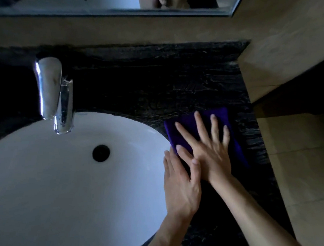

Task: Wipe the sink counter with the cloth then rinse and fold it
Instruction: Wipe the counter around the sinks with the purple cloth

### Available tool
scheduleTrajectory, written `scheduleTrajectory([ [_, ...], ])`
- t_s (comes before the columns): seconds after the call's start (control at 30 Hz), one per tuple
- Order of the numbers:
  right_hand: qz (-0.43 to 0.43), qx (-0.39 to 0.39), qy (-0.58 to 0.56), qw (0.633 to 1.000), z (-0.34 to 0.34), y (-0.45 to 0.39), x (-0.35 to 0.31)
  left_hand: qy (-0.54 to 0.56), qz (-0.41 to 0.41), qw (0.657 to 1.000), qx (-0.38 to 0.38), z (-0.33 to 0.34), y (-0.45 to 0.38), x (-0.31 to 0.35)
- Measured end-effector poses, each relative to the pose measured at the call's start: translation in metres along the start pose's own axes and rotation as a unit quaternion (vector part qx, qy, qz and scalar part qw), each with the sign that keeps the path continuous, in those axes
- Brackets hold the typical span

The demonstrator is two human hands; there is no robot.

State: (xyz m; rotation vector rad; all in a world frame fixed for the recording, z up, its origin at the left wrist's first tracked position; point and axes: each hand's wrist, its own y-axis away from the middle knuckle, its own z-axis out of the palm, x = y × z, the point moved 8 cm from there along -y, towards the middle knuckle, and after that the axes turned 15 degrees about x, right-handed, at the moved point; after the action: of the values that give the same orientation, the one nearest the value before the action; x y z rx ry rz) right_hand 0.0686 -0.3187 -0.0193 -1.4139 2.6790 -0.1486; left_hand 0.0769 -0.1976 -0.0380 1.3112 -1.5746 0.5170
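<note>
A purple cloth [184, 128] lies flat on the dark stone counter [160, 80], just right of the white oval sink [56, 172]. My right hand [207, 147] is spread flat on top of the cloth, fingers apart and pointing away from me. My left hand [181, 184] rests at the cloth's near left edge beside the sink rim, fingers together, its thumb against my right hand. Most of the cloth is hidden under my hands.
A chrome faucet [53, 95] stands at the sink's back left, over the basin with its dark drain [101, 153]. A beige wall [290, 55] bounds the counter on the right. A mirror [108, 0] runs along the back.
</note>
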Motion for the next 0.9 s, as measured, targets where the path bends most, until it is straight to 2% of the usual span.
scheduleTrajectory([
  [0.13,0.018,0.021,0.000,1.000,0.004,-0.067,-0.004,-0.016,-0.004,1.000,-0.006,0.000,-0.002,-0.003],
  [0.23,0.063,0.031,0.011,0.997,0.008,-0.089,0.000,0.055,-0.016,0.998,-0.021,-0.011,-0.005,-0.002],
  [0.3,0.063,0.032,0.017,0.997,0.010,-0.090,-0.001,0.070,-0.039,0.995,0.064,-0.056,-0.028,-0.019],
  [0.37,0.065,0.037,0.018,0.997,0.009,-0.090,-0.002,0.027,-0.018,0.977,0.210,-0.136,-0.066,-0.040],
  [0.43,0.067,0.039,0.017,0.997,0.007,-0.089,-0.004,-0.045,0.052,0.938,0.340,-0.228,-0.104,-0.051],
  [0.5,0.071,0.037,0.019,0.997,0.006,-0.088,-0.004,-0.165,0.112,0.898,0.393,-0.298,-0.147,-0.051],
  [0.57,0.076,0.034,0.025,0.996,0.004,-0.087,-0.004,-0.281,0.146,0.875,0.365,-0.334,-0.200,-0.051],
  [0.7,0.096,0.013,0.029,0.995,0.005,-0.087,-0.004,-0.482,0.222,0.823,0.203,-0.328,-0.281,-0.058],
  [0.8,0.123,0.001,0.030,0.992,0.010,-0.090,-0.015,-0.484,0.253,0.817,0.186,-0.322,-0.290,-0.058],
  [0.9,0.118,0.001,0.027,0.993,0.015,-0.104,-0.055,-0.488,0.253,0.814,0.189,-0.323,-0.288,-0.055],
])
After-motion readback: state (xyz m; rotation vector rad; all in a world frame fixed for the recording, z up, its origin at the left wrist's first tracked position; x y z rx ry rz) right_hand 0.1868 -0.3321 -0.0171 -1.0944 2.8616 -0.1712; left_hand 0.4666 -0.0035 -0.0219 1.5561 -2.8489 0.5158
